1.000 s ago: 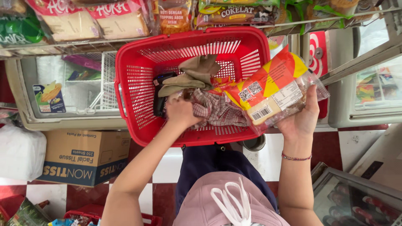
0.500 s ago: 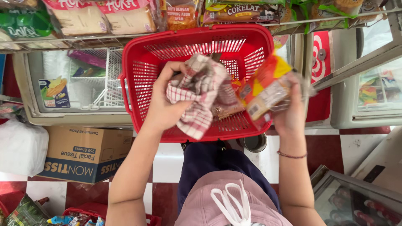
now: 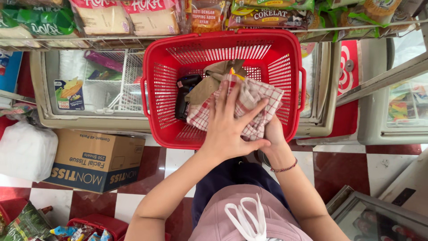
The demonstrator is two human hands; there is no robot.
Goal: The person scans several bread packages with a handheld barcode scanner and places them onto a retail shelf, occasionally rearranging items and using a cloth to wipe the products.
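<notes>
Hands work inside a red plastic shopping basket (image 3: 160, 89) that sits just ahead of the person. Left hand (image 3: 229, 127): fingers spread, palm pressed flat on a red-and-white checked cloth (image 3: 261, 100), which lies bunched in the near right part of the basket. Right hand (image 3: 272, 134): mostly hidden under the left hand and the cloth, at the near right rim; its grip cannot be told. A dark bracelet (image 3: 285, 168) circles the right wrist.

Beyond the left fingertips, a tan folded cloth (image 3: 214, 78) rests against the checked cloth. A black packet (image 3: 183, 96) stands just left of it, touching the basket floor.

Behind the basket, a glass-topped freezer chest (image 3: 89, 85) extends to the left of both hands. Above it, a wire shelf (image 3: 111, 41) carries bagged bread. On the tiled floor, left of the left forearm, a cardboard tissue carton (image 3: 93, 160) lies beside a white plastic bag (image 3: 24, 151).
</notes>
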